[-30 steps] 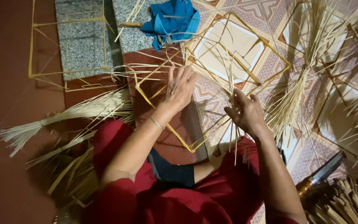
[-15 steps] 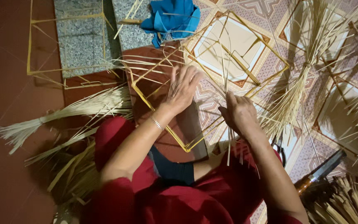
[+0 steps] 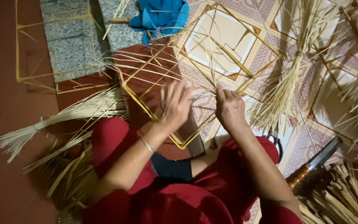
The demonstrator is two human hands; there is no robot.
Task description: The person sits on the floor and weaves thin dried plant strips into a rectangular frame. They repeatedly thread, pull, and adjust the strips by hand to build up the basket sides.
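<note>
A square frame of thin bamboo strips (image 3: 143, 105) lies tilted in front of me over the tiled floor, with several loose slender strips crossing it. My left hand (image 3: 174, 103) hovers over the frame's middle, fingers spread and slightly blurred, touching the strips. My right hand (image 3: 228, 107) pinches a bunch of thin strips (image 3: 210, 79) that stick up and away from it. Both forearms come out of red sleeves, and a thin bracelet sits on the left wrist.
A second bamboo frame (image 3: 52, 45) lies at the back left on grey stone. A blue cloth (image 3: 159, 17) lies at the top. Tied bundles of strips lie left (image 3: 63, 116) and right (image 3: 289, 83). A knife (image 3: 311, 164) and cut sticks (image 3: 344, 195) are at lower right.
My right hand has moved left and up toward the frame's middle, closing on thin strips. My left hand has dropped slightly and come closer to the right one.
</note>
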